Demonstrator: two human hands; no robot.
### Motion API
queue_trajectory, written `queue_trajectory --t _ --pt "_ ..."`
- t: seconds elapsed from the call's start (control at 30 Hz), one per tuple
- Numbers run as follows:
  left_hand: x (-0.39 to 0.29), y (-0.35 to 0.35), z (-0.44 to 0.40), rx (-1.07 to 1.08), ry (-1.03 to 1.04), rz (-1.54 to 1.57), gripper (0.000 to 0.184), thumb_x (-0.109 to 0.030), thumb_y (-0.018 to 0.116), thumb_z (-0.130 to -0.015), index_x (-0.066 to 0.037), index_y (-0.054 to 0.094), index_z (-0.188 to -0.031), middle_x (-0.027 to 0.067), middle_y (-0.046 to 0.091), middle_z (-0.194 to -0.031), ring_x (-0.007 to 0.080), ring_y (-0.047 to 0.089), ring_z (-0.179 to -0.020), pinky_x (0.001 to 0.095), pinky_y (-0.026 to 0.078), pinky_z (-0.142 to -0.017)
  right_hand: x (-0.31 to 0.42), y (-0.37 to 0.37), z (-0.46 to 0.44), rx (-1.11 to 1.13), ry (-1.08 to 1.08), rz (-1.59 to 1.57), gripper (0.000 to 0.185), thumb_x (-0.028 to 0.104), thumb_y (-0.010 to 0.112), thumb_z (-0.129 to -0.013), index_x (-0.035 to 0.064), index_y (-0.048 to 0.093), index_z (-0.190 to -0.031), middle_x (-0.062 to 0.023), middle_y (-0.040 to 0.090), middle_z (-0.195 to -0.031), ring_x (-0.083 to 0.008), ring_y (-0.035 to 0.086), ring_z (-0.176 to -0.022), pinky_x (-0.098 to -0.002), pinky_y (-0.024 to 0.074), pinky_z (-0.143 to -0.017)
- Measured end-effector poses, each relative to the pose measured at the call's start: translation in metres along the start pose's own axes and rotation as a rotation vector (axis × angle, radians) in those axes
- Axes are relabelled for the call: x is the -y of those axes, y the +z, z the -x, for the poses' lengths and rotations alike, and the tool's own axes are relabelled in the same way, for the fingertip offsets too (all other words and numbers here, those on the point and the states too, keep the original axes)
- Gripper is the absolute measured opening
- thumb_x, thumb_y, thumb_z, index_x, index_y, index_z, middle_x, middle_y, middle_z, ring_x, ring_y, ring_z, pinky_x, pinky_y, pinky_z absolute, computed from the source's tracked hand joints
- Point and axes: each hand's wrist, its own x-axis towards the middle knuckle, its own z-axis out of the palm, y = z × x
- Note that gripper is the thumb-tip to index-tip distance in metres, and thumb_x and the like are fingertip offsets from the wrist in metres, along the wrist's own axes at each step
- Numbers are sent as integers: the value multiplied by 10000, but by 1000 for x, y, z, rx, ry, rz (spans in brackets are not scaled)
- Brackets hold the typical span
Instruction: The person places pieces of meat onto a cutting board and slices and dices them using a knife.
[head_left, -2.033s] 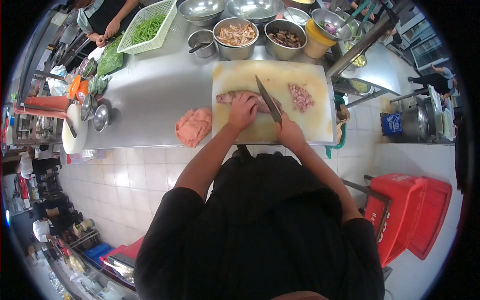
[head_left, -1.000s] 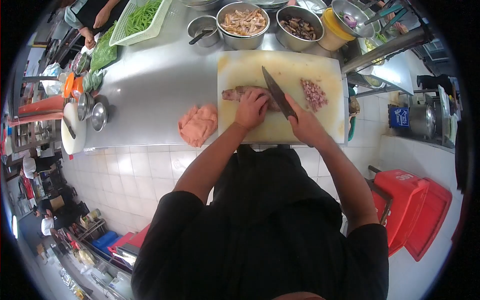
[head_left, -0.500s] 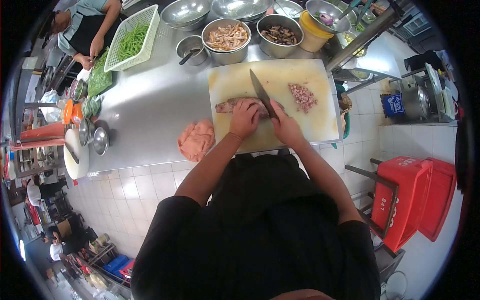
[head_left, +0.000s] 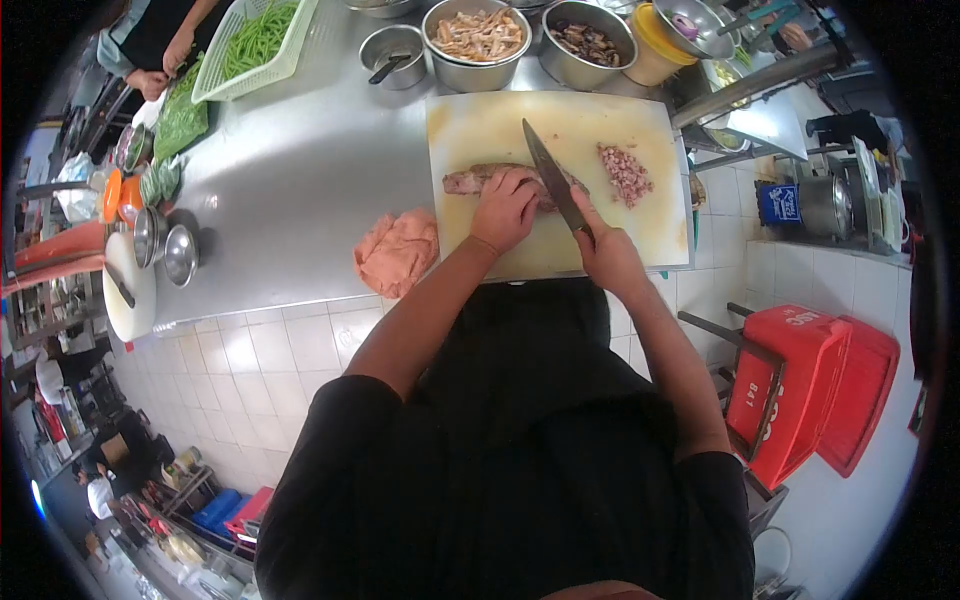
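A long piece of pinkish meat (head_left: 463, 182) with a darker outer side lies across the white cutting board (head_left: 465, 125). My left hand (head_left: 508, 206) presses on it from above with curled fingers, hiding its middle. My right hand (head_left: 611, 256) is wrapped around the handle of a kitchen knife (head_left: 551, 170). The blade slants away from me, tip toward the far side, and crosses the right part of the meat; I cannot tell how deep the edge is. On the board's right side sits a small heap of diced meat (head_left: 625, 176).
A crumpled pink cloth (head_left: 396, 252) lies left of the board. Behind stand a pot of pale strips (head_left: 478, 75), a pot of dark pieces (head_left: 590, 78), a small pot with a ladle (head_left: 392, 75) and a basket of green beans (head_left: 290, 62). A co-worker's hands (head_left: 165, 75) show far left.
My right hand has drawn the knife toward me and slightly right across the meat. My left hand stays on the meat. The head view has shifted, so the board appears higher.
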Motion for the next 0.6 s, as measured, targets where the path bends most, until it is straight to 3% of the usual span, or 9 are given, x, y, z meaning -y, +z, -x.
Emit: queue_trajectory --t 0.2,0.33,0.43,0.53,0.6 --pt "3 4 0 -12 -4 6 237 -70 731 -849 -71 698 -1084 92 645 -1221 362 587 -1194 489 483 -1021 3 -25 -18 152 10 51 801 120 600 -1006 276 229 -1698 -334 703 -833 -541 696 -814 -635 553 -779" --pt "4 7 -1 3 -34 0 237 -84 730 -857 -77 703 -1092 89 649 -1221 363 591 -1194 491 483 -1022 7 -22 -25 174 57 -63 786 121 598 -1007 247 236 -1693 -358 714 -1026 -548 695 -929 -629 550 -859" --pt "3 9 0 4 -62 20 234 -89 728 -861 -81 704 -1093 95 651 -1220 365 594 -1188 496 487 -1015 -15 34 -38 36 5 -69 800 119 598 -1007 254 220 -1699 -339 710 -1160 -534 692 -1022 -620 549 -908" --pt "-1 3 -6 52 -64 -13 232 -94 720 -867 -88 707 -1099 103 651 -1210 365 598 -1178 497 485 -1010 -19 43 -31 -66 77 -154 807 123 602 -1007 259 213 -1702 -320 707 -1207 -527 685 -1051 -617 543 -917" --pt "1 2 -8 44 -28 -42 234 -101 718 -871 -90 711 -1104 106 651 -1205 364 597 -1173 495 485 -1003 -27 45 -36 -98 14 -112 824 127 620 -1003 261 209 -1704 -307 721 -1142 -528 688 -1012 -614 546 -889"
